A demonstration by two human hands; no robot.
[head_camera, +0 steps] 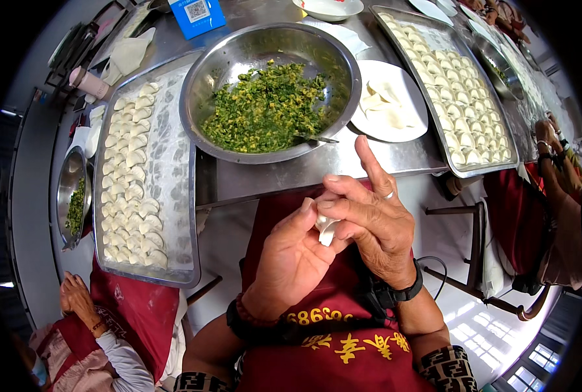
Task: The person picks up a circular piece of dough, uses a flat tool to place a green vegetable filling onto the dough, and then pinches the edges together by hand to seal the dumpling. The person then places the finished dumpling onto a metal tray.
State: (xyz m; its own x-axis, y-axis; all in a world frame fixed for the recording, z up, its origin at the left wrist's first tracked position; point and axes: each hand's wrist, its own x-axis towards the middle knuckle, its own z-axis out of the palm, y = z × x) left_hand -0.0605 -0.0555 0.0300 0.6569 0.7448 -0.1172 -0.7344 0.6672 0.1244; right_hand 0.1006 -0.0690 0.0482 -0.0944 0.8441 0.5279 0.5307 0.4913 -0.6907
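Observation:
A white dumpling (pixel 327 230), mostly hidden by fingers, is held between my two hands above the dark red apron. My left hand (pixel 293 255) has its palm turned up and its thumb against the dough. From the right, my right hand (pixel 376 215) closes over it with bent fingers, its index finger pointing up and a ring on that finger. Beyond the hands, a large steel bowl (pixel 200 142) holds chopped green and yellow filling (pixel 266 108), with a utensil handle (pixel 320 139) at its near side. To its right, flat dough wrappers (pixel 386 105) lie on a white plate (pixel 421 130).
Trays of shaped dumplings stand at left (pixel 195 245) and right (pixel 509 169) on the steel table (pixel 252 183). A smaller bowl of filling (pixel 60 196) is at far left. Co-workers' hands are at lower left (pixel 78 299) and far right (pixel 548 132). A wooden chair (pixel 477 245) stands right.

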